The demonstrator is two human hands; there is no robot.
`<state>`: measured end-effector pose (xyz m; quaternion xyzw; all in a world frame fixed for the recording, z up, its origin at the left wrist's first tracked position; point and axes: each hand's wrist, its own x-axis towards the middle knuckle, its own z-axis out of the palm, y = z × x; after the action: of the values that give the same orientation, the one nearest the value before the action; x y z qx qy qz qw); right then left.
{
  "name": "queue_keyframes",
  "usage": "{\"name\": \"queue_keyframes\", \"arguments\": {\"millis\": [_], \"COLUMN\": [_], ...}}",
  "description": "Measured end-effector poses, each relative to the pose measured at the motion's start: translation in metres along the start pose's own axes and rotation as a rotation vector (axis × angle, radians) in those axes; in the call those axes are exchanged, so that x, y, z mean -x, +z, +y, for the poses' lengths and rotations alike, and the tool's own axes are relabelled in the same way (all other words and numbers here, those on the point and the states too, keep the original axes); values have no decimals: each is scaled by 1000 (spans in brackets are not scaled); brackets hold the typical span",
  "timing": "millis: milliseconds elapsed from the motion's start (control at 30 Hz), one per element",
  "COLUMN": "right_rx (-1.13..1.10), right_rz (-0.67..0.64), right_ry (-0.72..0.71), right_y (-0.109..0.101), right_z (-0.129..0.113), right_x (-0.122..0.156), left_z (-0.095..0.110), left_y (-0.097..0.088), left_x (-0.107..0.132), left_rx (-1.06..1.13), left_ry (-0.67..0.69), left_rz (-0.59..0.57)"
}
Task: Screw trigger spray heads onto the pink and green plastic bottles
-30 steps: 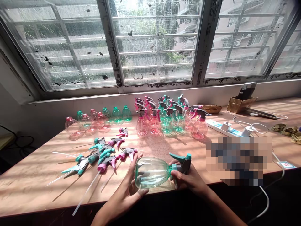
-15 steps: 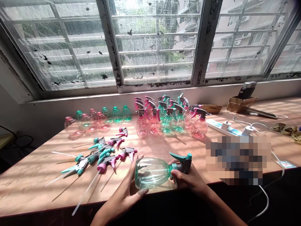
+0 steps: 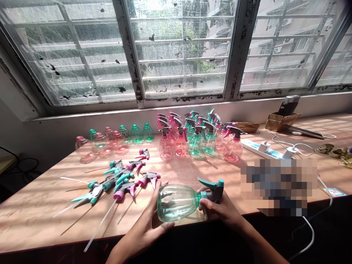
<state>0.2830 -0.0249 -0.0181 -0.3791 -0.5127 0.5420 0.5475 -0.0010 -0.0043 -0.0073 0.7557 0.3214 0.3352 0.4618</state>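
A clear green spray bottle (image 3: 178, 202) lies sideways in the air over the table's front edge, its base to the left. My left hand (image 3: 150, 216) is wrapped round the base end, fingers behind and thumb beneath. At the neck, my right hand (image 3: 217, 209) pinches the teal collar of the grey and teal spray head (image 3: 216, 190), which sits on the bottle's mouth. Left of my hands lies a pile of loose spray heads, among them a pink one (image 3: 126, 190) and a teal one (image 3: 92, 192), with thin dip tubes sticking out.
Headless pink and green bottles (image 3: 118, 141) stand at the back left. Several bottles with spray heads (image 3: 196, 145) stand at the back centre. A white power strip (image 3: 264, 149), cables and a cardboard box (image 3: 280, 121) are to the right, near a blurred patch.
Almost nothing differs. Both hands keep the same hold on the spray bottle, which has barely shifted.
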Motion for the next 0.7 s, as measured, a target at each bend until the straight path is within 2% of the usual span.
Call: {"name": "queue_keyframes", "arguments": {"millis": [167,433,700], "right_rx": [-29,0,8], "right_rz": [-2,14,24], "right_ry": [9,24,1], "right_y": [1,1,2], "right_z": [1,0,-1], "right_x": [0,0,0], "left_z": [-4,1,-10], "left_y": [4,-2,1], "left_x": [-3,0,-3], "left_rx": [178,-50,-35], "left_ry": [65,-58,72], "left_rz": [-10,-34,49]}}
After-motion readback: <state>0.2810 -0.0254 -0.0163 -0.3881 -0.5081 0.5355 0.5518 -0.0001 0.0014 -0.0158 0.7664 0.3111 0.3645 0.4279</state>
